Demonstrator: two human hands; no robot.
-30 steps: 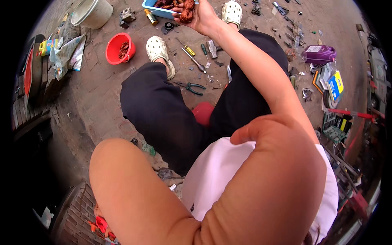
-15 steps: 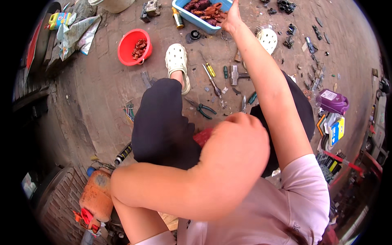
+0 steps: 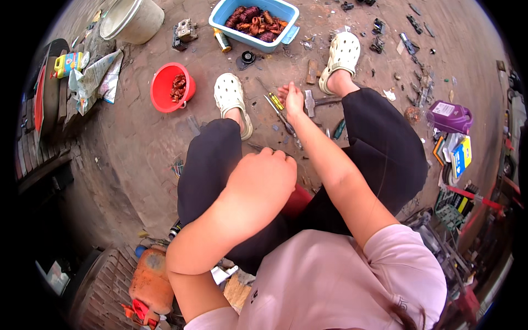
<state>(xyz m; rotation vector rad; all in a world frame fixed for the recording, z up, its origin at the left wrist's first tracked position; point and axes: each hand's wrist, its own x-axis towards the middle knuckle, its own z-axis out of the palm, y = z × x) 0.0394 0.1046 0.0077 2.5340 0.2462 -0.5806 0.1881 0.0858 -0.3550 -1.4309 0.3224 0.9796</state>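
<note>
My right hand (image 3: 292, 100) is over the tools between my feet, fingers stretched and apart, holding nothing that shows. Its fingertips are beside a screwdriver with a yellow handle (image 3: 276, 102) and a pointed tool with a dark handle (image 3: 287, 126); whether they touch is unclear. To its right lies a hammer (image 3: 309, 103). My left hand (image 3: 266, 175) is in front of my left knee, back upward and fingers curled under. Whatever it may hold is hidden. A dark red object (image 3: 297, 202) shows partly below it, between my legs.
Ahead stands a blue basin (image 3: 294, 34) with reddish-brown wire coils. A red bucket (image 3: 157, 88) with coil pieces is at the left, a pale bucket (image 3: 144, 25) beyond. A purple jug (image 3: 450, 117) stands right; an orange tank (image 3: 149, 280) is near my left elbow.
My right hand has come back from the blue basin to the tools on the ground. My left hand has moved left and forward. The view has shifted slightly.
</note>
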